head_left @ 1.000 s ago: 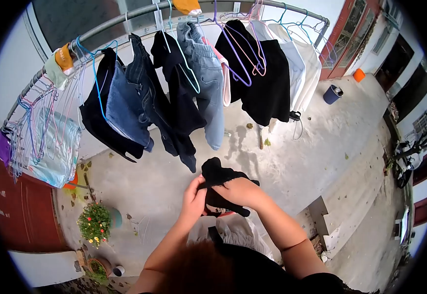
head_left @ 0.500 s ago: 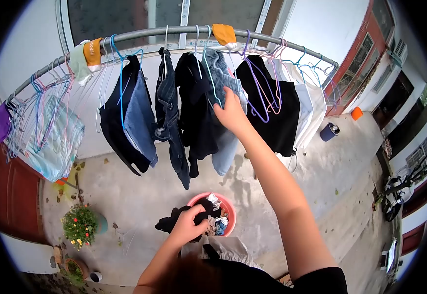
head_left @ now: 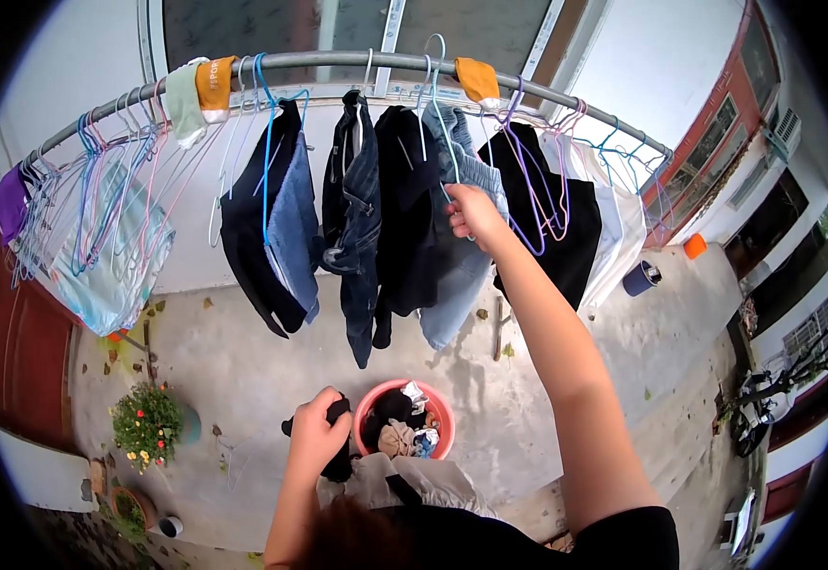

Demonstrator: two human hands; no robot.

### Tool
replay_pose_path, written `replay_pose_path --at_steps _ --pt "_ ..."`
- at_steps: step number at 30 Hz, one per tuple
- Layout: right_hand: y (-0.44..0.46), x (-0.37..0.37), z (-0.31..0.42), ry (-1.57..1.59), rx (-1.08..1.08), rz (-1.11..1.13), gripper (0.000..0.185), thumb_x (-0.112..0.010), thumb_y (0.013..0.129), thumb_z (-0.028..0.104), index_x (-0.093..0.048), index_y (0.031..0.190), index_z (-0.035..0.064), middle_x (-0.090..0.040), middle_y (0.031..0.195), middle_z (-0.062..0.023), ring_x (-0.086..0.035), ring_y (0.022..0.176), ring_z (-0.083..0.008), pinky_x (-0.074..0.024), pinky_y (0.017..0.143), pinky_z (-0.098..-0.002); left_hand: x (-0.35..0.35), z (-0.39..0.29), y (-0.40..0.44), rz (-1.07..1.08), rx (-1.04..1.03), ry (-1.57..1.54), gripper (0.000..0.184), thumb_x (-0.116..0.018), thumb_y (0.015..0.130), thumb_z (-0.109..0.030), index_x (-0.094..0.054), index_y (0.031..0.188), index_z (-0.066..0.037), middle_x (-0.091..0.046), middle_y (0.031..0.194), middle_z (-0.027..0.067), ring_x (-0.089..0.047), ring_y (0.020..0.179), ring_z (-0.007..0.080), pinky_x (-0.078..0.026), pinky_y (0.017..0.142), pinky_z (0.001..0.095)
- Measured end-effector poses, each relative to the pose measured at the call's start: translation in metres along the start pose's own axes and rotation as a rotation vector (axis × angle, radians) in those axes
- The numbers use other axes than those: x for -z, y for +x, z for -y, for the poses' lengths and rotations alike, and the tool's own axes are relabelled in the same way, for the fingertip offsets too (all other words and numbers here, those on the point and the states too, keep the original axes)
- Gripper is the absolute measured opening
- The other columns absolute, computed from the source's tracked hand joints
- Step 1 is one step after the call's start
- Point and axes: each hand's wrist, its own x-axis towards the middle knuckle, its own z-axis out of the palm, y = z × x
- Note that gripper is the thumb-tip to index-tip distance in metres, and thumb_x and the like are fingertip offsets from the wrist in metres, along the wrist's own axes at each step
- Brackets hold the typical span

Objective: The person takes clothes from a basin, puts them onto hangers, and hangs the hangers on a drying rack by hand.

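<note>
Left grip (head_left: 321,432) around black garment (head_left: 338,465); right grip (head_left: 476,217) on mint hanger (head_left: 448,142).

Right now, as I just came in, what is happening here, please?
The person's right hand holds a pale green hanger, whose hook shows above the rail. Clothes hang along this rail. The left hand holds a black cloth, beside a pink basin with more clothes inside.

Grey rail (head_left: 338,59) carries hangers (head_left: 265,190), orange cloths (head_left: 215,85), green cloth (head_left: 184,103), purple cloth (head_left: 9,205). Floor (head_left: 253,370): pink basin (head_left: 445,418), teal flowerpot (head_left: 191,425), blue bucket (head_left: 638,279), scattered leaves (head_left: 509,351).
</note>
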Motion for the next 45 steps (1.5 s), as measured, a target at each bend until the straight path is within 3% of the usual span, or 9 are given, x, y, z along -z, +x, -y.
replay_pose_path --at_steps 5,11,14,18,24,29,36,41,45 --pt "-0.045 0.010 -0.002 -0.072 -0.017 0.016 0.027 -0.052 0.089 0.029 -0.040 0.076 0.0093 -0.040 0.067 0.0011 -0.029 0.046 -0.0048 -0.0215 0.037 -0.0215 -0.005 0.004 0.002 -0.056 -0.019 -0.034 0.007 -0.054 0.074 0.002 -0.048 0.076 0.000 -0.046 0.055 0.0117 -0.042 0.047 0.0153 -0.037 0.047 0.0265" --pt "-0.124 0.032 -0.021 -0.104 0.032 -0.051 0.041 -0.049 0.093 0.030 -0.051 0.118 -0.0030 -0.041 0.071 0.0013 -0.032 0.051 -0.0040 -0.0257 0.042 -0.0202 -0.022 0.000 0.011 -0.140 -0.085 0.035 0.009 -0.056 0.075 0.000 -0.047 0.075 -0.001 -0.045 0.055 0.0118 -0.042 0.046 0.0167 -0.038 0.047 0.0276" --pt "-0.171 0.045 -0.032 -0.164 0.019 -0.085 0.051 -0.047 0.094 0.027 -0.040 0.134 -0.0033 -0.041 0.073 0.0019 -0.032 0.054 -0.0036 -0.0257 0.044 -0.0193 -0.032 0.001 0.018 -0.172 -0.130 0.054 0.011 -0.058 0.073 -0.001 -0.047 0.072 -0.001 -0.044 0.054 0.0113 -0.040 0.046 0.0173 -0.037 0.047 0.0284" --pt "-0.255 0.069 -0.043 -0.119 -0.019 0.018 0.049 -0.050 0.092 0.029 -0.046 0.132 0.0013 -0.039 0.065 0.0031 -0.034 0.052 -0.0045 -0.0287 0.047 -0.0209 -0.039 -0.004 0.029 -0.199 -0.096 0.151 0.018 -0.063 0.069 -0.005 -0.045 0.066 -0.001 -0.043 0.051 0.0090 -0.037 0.045 0.0154 -0.034 0.045 0.0279" --pt "-0.370 0.125 -0.076 0.182 -0.090 0.376 0.050 -0.051 0.087 0.017 -0.045 0.131 -0.0051 -0.043 0.072 0.0012 -0.034 0.056 -0.0064 -0.0279 0.049 -0.0214 -0.040 -0.015 0.055 -0.294 -0.114 0.317 0.021 -0.065 0.070 -0.015 -0.048 0.069 -0.003 -0.052 0.058 0.0105 -0.050 0.048 0.0284 -0.041 0.050 0.0343" --pt "-0.427 0.138 -0.108 0.228 -0.343 0.442 0.048 -0.051 0.088 0.015 -0.044 0.131 -0.0057 -0.044 0.073 0.0014 -0.035 0.058 -0.0063 -0.0284 0.051 -0.0203 -0.042 -0.024 0.068 -0.282 -0.041 0.389 0.025 -0.066 0.071 -0.014 -0.046 0.065 -0.001 -0.044 0.049 0.0075 -0.038 0.043 0.0158 -0.034 0.045 0.0300" --pt "-0.409 0.103 -0.142 0.151 -0.466 0.427 0.043 -0.052 0.092 0.020 -0.049 0.131 0.0041 -0.044 0.068 0.0039 -0.036 0.058 -0.0052 -0.0307 0.051 -0.0202 -0.058 -0.031 0.066 -0.191 -0.078 0.430 0.028 -0.067 0.070 -0.013 -0.043 0.064 -0.001 -0.043 0.050 0.0077 -0.036 0.044 0.0144 -0.032 0.045 0.0304" --pt "-0.376 0.071 -0.151 0.014 -0.361 0.468 0.044 -0.051 0.093 0.022 -0.047 0.133 0.0066 -0.045 0.070 0.0026 -0.038 0.056 -0.0060 -0.0328 0.051 -0.0213 -0.053 -0.032 0.056 -0.207 -0.159 0.408 0.026 -0.066 0.071 -0.010 -0.042 0.064 -0.001 -0.040 0.050 0.0071 -0.034 0.046 0.0117 -0.031 0.045 0.0293" --pt "-0.372 0.086 -0.145 0.044 -0.262 0.543 0.044 -0.053 0.092 0.021 -0.048 0.133 0.0057 -0.043 0.069 0.0044 -0.036 0.057 -0.0046 -0.0313 0.051 -0.0205 -0.021 -0.040 0.061 -0.323 -0.059 0.479 0.028 -0.062 0.074 -0.011 -0.040 0.061 0.000 -0.036 0.049 0.0041 -0.031 0.048 0.0084 -0.029 0.045 0.0281"
